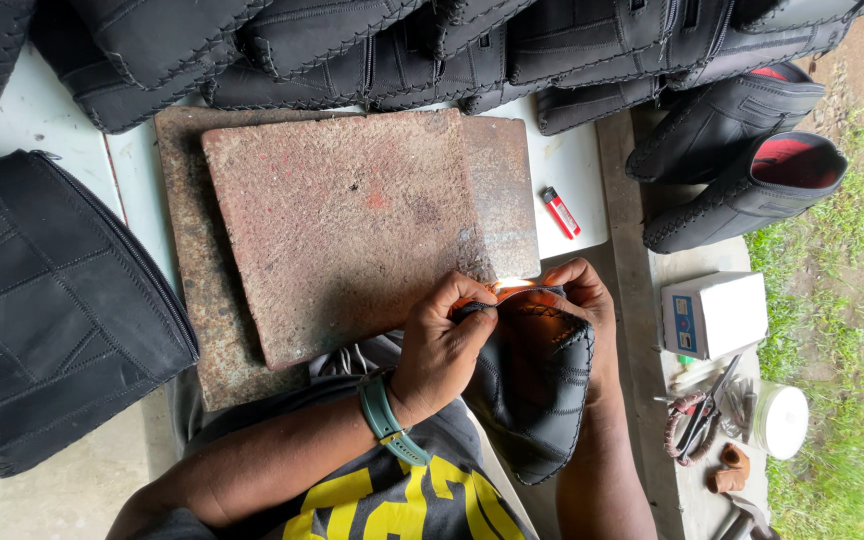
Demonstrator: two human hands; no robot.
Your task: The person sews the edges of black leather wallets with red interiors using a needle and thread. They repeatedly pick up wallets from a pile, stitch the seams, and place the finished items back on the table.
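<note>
Hands at work: left hand and right hand both clamped on a black stitched pouch, near a worn board; red lighter lies right.

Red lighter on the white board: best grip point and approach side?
Pinch the red lighter across its narrow sides, mid-body, coming straight down from above. It lies flat and diagonal on the white board, metal end toward the scarred cutting slab. Bare board shows on both long sides, so fingers probably fit there.
</note>
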